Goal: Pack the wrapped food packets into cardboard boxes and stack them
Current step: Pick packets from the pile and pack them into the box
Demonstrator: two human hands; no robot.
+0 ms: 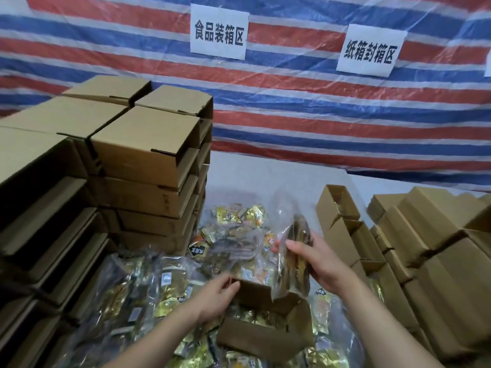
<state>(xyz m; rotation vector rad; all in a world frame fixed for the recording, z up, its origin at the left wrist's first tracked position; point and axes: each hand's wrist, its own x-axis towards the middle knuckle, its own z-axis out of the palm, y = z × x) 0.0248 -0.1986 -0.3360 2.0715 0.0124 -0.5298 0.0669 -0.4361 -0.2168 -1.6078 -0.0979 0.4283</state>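
Packets in crinkly clear wrap are what I am dealing with, and the bundle [296, 258] in my right hand [318, 264] looks light, soft and slippery, the kind of thing that slides if I only hold the loose film at the top. I judge the safest hold is where I have it, around the middle, fingers wrapped over the front and thumb behind, so the contents stay squeezed together. It stands nearly upright, its lower end touching the far rim of the open box [268, 322] and not yet down inside (a few gold packets already show in the bottom). My left hand [218, 296] is curled over the box's far-left corner, fingers pinching the flap and wall to keep the mouth open and the thin cardboard from skidding on the heap of loose packets [148, 288] it sits on. That card looks stiff enough to hold its shape but easy to crush, so I would not press hard. Both forearms reach in from the lower edge of the view, the right one angled up from the lower right with the wrist bent inwards, the left one lower and flatter. Closed boxes [143, 144] stand stacked at my left, and empty open ones [342, 227] wait in a row at my right on the white table [265, 168].
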